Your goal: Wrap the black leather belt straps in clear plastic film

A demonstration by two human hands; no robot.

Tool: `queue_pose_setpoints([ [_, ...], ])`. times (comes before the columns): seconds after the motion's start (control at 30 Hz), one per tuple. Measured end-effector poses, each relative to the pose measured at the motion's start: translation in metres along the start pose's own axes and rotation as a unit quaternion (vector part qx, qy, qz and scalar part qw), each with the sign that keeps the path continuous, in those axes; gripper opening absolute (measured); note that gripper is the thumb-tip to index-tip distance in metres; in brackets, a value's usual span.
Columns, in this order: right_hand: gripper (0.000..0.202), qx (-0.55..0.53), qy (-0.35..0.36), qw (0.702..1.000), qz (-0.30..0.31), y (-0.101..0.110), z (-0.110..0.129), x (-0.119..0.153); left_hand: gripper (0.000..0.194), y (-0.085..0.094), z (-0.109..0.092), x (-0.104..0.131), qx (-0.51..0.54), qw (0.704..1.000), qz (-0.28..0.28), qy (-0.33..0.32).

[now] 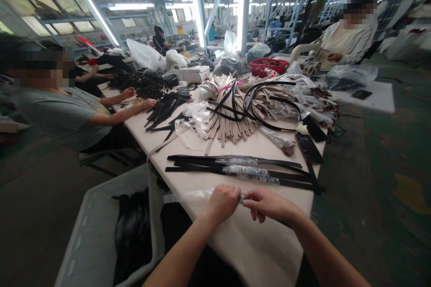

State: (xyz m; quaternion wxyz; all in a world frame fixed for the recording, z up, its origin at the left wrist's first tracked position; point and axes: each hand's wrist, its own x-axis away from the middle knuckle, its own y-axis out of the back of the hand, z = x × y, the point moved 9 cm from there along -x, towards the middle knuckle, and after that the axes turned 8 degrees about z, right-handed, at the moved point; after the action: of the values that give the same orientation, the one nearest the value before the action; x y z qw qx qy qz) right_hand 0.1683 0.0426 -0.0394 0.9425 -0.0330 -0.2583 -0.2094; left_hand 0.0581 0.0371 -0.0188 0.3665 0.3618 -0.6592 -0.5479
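Observation:
My left hand (225, 202) is closed around a clear plastic sleeve (195, 195), which trails off to the left over the table edge. Close beside it, my right hand (267, 206) pinches the bunched end of the same plastic between thumb and forefinger, with the other fingers curled loosely. Just beyond both hands lie black straps (191, 169) in side-by-side bundles, each with crinkled clear plastic (249, 174) around its middle. Behind them is a large fanned pile of beige straps (229, 121), with loose black straps (249, 103) looped over the top.
A dark phone (309, 149) lies at the table's right edge. Below left stands a white bin (87, 215) holding black pieces. Another person (67, 112) works at the left side over small parts. A red basket (267, 68) and white box (194, 74) stand at the back.

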Motion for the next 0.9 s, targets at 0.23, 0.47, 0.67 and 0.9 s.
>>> queue_pose_setpoints([
  [0.23,0.03,0.063,-0.062,0.996,0.018,0.028,-0.04,0.03,0.031,0.025,0.058,0.014,-0.023,0.997,-0.009,0.068],
  [0.47,0.029,0.062,-0.007,0.998,0.002,0.017,0.003,-0.003,0.029,0.004,0.011,-0.01,-0.005,0.999,0.028,0.013],
  [0.67,0.023,0.067,-0.068,0.995,0.039,0.034,-0.038,0.021,0.031,0.001,0.039,-0.001,0.0,0.997,0.033,0.063],
  [0.9,0.024,0.083,-0.018,0.996,0.027,0.017,-0.019,-0.005,0.024,-0.023,0.0,-0.018,0.021,0.998,0.056,0.0],
])
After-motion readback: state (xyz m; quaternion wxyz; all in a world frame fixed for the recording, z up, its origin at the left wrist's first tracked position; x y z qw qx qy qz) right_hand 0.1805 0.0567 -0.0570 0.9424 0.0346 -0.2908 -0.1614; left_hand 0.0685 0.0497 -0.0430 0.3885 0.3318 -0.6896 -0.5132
